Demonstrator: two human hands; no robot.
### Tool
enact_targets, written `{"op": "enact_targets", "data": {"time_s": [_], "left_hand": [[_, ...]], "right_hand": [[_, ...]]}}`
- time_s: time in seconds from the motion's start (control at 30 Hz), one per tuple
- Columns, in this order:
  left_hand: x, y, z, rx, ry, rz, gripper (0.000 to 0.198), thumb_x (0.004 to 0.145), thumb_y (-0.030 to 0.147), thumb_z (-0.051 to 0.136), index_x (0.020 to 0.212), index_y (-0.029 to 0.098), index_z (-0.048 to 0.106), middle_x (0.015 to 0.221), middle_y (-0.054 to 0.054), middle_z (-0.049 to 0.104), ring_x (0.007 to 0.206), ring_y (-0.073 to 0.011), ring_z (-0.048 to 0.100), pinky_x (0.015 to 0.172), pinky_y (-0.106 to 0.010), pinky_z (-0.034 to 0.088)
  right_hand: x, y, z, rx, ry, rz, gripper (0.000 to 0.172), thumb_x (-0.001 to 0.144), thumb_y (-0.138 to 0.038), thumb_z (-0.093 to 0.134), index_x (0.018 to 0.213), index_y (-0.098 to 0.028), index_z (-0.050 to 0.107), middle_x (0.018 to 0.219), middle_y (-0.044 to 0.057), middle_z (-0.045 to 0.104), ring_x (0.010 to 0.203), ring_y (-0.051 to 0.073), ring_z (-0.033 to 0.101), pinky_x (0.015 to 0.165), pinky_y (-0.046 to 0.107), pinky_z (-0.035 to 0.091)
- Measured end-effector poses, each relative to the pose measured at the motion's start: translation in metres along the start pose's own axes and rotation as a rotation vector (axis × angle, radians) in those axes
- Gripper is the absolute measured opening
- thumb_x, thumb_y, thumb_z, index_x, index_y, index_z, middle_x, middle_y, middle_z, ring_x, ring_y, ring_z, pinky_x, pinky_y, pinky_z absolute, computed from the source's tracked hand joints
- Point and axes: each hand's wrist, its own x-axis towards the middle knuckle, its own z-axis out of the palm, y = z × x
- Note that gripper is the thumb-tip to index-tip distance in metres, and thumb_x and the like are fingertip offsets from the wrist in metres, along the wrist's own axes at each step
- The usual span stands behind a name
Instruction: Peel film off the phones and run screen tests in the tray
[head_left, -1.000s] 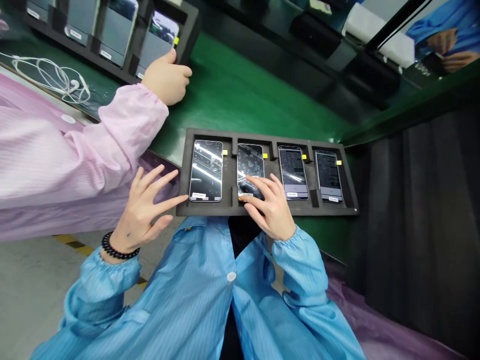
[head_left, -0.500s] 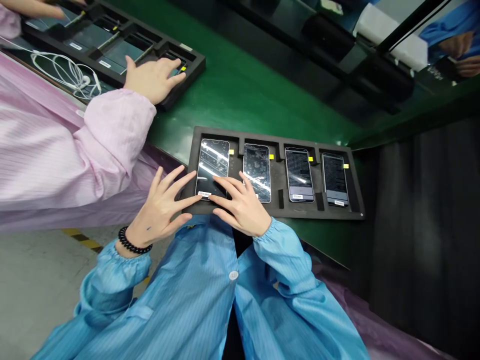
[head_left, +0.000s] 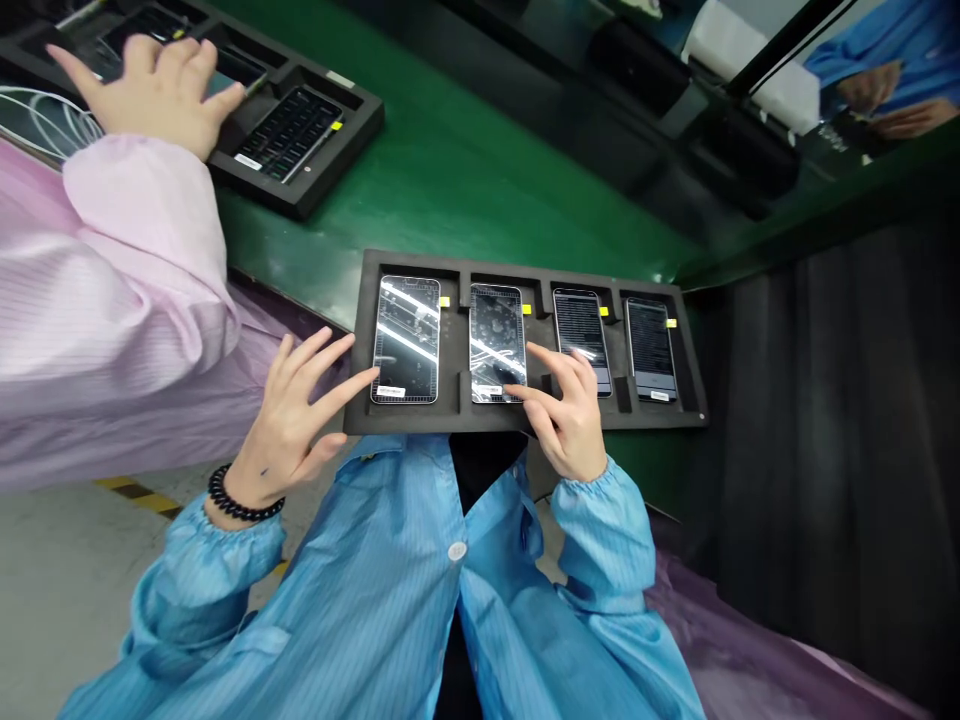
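A black foam tray [head_left: 448,350] in front of me holds several smartphones, each in its own slot beside a yellow tab. My left hand [head_left: 289,425] is open at the tray's left end, its index finger reaching the lower left edge of the leftmost smartphone [head_left: 406,335]. Over the second smartphone [head_left: 496,325], my right hand [head_left: 566,410] has its fingers apart, one fingertip by the white label at the screen's lower right. Its other fingers cover part of the third smartphone [head_left: 579,315], which shows lines of text. The rightmost smartphone [head_left: 651,345] also displays text.
On the green table [head_left: 420,180], another black tray [head_left: 300,190] with phones lies at upper left. A co-worker's hand [head_left: 154,100] in a pink sleeve is over it, near a white cable [head_left: 52,115]. A person in blue [head_left: 892,80] appears at upper right.
My right hand has moved right, from the leftmost phone to the second one. Grid-like marks now edge the leftmost screen. The co-worker's hand has moved left, uncovering the phone at their tray's end.
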Motion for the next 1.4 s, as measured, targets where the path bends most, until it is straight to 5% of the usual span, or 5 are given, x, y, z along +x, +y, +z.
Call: {"op": "enact_targets", "data": {"time_s": [0.2,0.47,0.63,1.07,1.4], "left_hand": [[0.017,0.004,0.004,-0.048,0.055,-0.120,0.066,0.102,0.058,0.014,0.147,0.025,0.049,0.160,-0.010,0.036,0.153,-0.0305,0.027,0.129,-0.056,0.015],[0.077,-0.034,0.048,-0.317,0.143,-0.273,0.070,0.101,0.064,0.015,0.154,0.022,0.037,0.160,-0.010,0.035,0.153,-0.0242,0.029,0.130,-0.045,0.020],[0.091,-0.040,0.051,-0.291,0.179,-0.285,0.070,0.101,0.064,0.018,0.153,0.023,0.037,0.162,-0.012,0.033,0.155,-0.0258,0.024,0.130,-0.047,0.018],[0.124,-0.031,0.048,0.144,-0.176,-0.102,0.061,0.104,0.053,0.019,0.138,0.025,0.061,0.167,-0.011,0.022,0.158,-0.0327,0.013,0.125,-0.068,0.006],[0.118,-0.029,0.036,0.229,-0.184,-0.170,0.057,0.104,0.050,0.021,0.135,0.027,0.063,0.167,-0.009,0.025,0.158,-0.0323,0.014,0.123,-0.071,0.005]], "right_hand": [[0.002,0.007,0.000,-0.067,-0.081,0.046,0.038,0.105,-0.033,0.038,0.121,-0.024,0.071,0.147,0.010,0.055,0.131,0.026,0.051,0.121,0.055,0.031],[0.085,0.030,0.010,-0.216,-0.264,0.121,0.039,0.105,-0.035,0.040,0.126,-0.022,0.070,0.156,0.012,0.046,0.141,0.031,0.042,0.123,0.058,0.025],[0.111,0.029,0.025,-0.248,-0.346,0.019,0.038,0.105,-0.034,0.040,0.130,-0.024,0.067,0.159,0.012,0.041,0.142,0.029,0.041,0.123,0.059,0.023],[0.114,0.028,0.034,-0.264,-0.339,-0.033,0.039,0.105,-0.035,0.040,0.129,-0.023,0.067,0.157,0.013,0.044,0.140,0.030,0.044,0.122,0.060,0.025],[0.112,0.033,0.031,-0.271,-0.337,-0.004,0.038,0.105,-0.035,0.040,0.129,-0.024,0.068,0.157,0.012,0.044,0.140,0.029,0.044,0.122,0.060,0.024]]}}
